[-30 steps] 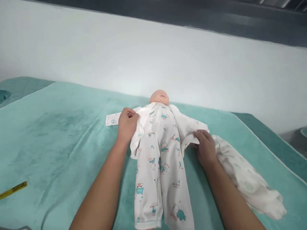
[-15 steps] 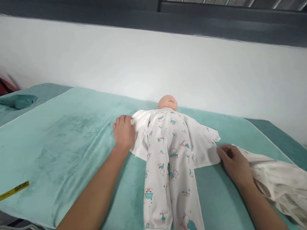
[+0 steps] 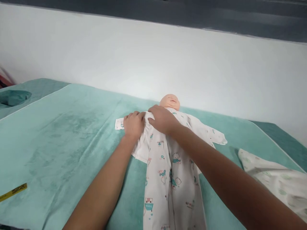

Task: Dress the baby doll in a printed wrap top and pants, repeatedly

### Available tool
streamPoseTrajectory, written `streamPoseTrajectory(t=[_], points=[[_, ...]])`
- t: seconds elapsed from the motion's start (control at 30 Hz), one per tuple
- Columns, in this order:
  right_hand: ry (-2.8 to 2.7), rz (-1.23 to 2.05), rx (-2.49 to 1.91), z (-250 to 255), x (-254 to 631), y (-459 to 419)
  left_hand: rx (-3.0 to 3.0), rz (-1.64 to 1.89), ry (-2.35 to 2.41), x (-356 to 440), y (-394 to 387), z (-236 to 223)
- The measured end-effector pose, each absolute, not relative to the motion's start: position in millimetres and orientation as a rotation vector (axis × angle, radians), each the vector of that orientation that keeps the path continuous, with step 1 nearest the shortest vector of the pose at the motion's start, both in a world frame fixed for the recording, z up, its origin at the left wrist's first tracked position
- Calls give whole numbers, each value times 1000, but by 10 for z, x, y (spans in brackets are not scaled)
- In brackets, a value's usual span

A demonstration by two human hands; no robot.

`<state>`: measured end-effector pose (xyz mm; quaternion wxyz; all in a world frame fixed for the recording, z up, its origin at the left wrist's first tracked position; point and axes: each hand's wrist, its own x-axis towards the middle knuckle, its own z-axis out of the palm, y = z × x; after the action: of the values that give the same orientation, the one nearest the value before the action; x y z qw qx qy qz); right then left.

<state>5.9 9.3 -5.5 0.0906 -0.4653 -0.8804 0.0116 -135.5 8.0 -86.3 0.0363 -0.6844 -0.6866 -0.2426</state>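
A baby doll lies on its back, its bald head [image 3: 170,101] toward the wall. White printed baby trousers [image 3: 159,179] lie along its front over a white baby shirt [image 3: 142,150] with sleeves spread sideways. My left hand [image 3: 134,125] is closed on the shirt's left-side sleeve, whose printed cuff sticks out beyond the fingers. My right hand [image 3: 164,119] reaches across the doll's chest, thumb and fingers apart, at the shirt's shoulder below the head. The right-side sleeve [image 3: 217,135] lies stretched out. My right forearm hides part of the trousers and shirt.
A green padded mat [image 3: 64,137] covers the surface, against a white wall [image 3: 120,57]. Crumpled white printed cloth [image 3: 275,179] lies at the right. A yellow strip [image 3: 14,191] is at the lower left, and a hollow [image 3: 15,97] shows at the far left.
My right hand has moved left from beside the shirt's right side to the doll's shoulder. My left hand has shifted slightly right; the left sleeve's cuff now shows, and the right sleeve lies straighter.
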Motion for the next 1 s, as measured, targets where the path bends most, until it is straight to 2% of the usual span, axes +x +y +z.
streamPoseTrajectory(t=[0.13,0.3,0.57,0.77,1.0], points=[[-2986,-66,-1553,-85,-217,429,-2060,-766,-2246,-1426,121,-845],[-3035,-86,-1604,-76,-262,440,-2096,-792,-2216,-1404,110,-848],[-3097,-388,-1660,255,16,374,-2098,-1067,-2154,-1450,1,-816],[-3077,-524,-1722,481,229,252,-2168,-867,-2317,-1486,-41,-843],[-3002,-465,-1717,502,313,157,-2213,-741,-2364,-1522,-61,-849]])
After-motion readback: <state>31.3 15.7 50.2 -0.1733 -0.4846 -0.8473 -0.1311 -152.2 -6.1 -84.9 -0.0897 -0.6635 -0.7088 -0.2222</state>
